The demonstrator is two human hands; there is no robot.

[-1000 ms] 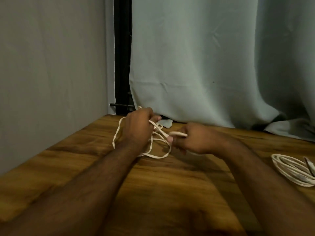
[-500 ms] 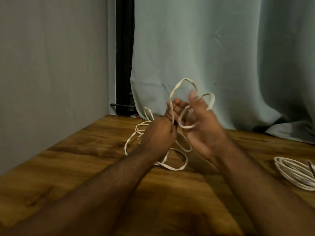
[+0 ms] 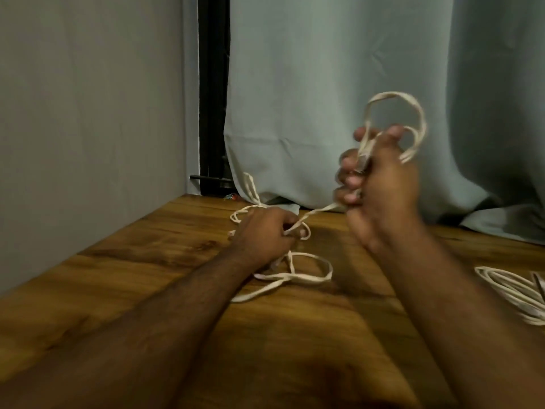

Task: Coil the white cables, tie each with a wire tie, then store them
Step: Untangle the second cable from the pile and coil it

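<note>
Coiling the loose white cable: keep loops even

My right hand (image 3: 380, 184), raised above the bench (image 3: 147, 284), has its fingers curled round the gathered loops of the white cable (image 3: 295, 276). My left hand (image 3: 265, 234) pinches the strand low near the far edge. I'd feed slack steadily, matching loop size, untwisting as I go. A coiled cable (image 3: 510, 293) lies at the right edge

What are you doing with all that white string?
A person is winding a white cable into loops. The right hand is raised above the wooden table and grips a few finished loops, which stick up over the fingers. The left hand, low by the table, pinches the stretch of cable running up to the right hand. The rest lies loose and uncoiled on the table. Another coiled cable sits at the right edge.
</note>
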